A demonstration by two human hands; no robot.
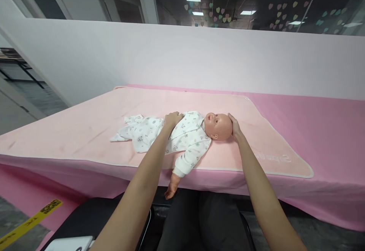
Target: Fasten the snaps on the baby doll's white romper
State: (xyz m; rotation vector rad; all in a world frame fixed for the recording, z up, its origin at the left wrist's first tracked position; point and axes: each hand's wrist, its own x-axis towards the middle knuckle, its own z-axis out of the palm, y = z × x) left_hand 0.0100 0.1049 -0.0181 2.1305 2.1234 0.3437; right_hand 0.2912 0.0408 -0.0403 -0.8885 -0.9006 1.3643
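Note:
A baby doll [219,126] lies on its back on a peach-coloured mat, with its head to the right and its legs to the left. It wears a white printed outfit [189,139] with long sleeves. One doll arm hangs over the table's near edge, its bare doll hand [172,186] below the mat. My left hand [173,119] rests on the doll's middle, fingers laid over the cloth. Cupped against the crown of the doll's head is my right hand [235,126], its fingers curving round it. The doll's far arm is hidden.
The peach mat [85,125] covers much of a table with a pink cloth [327,141]. Behind stands a white partition [185,57] below dark glass. A black chair seat [88,217] with a white device [70,243] is at lower left, beside a yellow strap [31,222].

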